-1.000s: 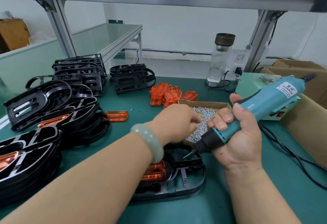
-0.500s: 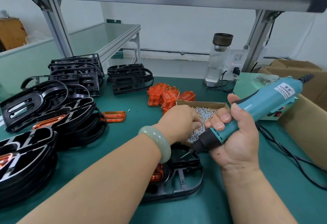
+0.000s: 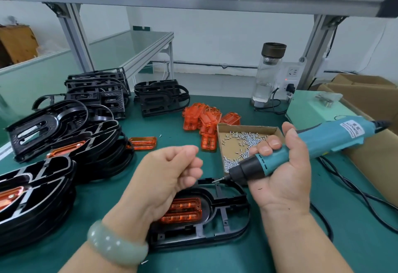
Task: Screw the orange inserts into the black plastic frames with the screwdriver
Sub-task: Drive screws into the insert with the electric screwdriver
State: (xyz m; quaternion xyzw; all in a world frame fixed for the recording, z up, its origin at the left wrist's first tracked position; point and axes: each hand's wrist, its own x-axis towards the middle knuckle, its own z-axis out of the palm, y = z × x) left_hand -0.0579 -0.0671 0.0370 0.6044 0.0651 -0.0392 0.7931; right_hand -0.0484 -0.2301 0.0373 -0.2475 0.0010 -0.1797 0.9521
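The right hand (image 3: 286,178) has its fingers wrapped around the electric screwdriver (image 3: 318,143), on the ribbed part just behind the black nose. The tool is a long teal plastic cylinder. Its long axis runs from the upper right down to the left, and the thin metal bit (image 3: 219,179) ends over the far rim of the black frame (image 3: 224,221). This frame lies flat on the green mat (image 3: 215,259). It is an oval of matt black plastic with thin ribs, and a glossy, see-through orange insert (image 3: 183,210) sits in its left half.

The insert therefore lies below and to the left of the bit, so I judge that the tool must go down and leftward, and stand more upright.

The left hand (image 3: 168,173) hangs over the left side of the frame with its fingers curled. I cannot tell if it pinches a screw. Beyond the frame stands a cardboard box (image 3: 247,126) of small shiny screws (image 3: 247,138).
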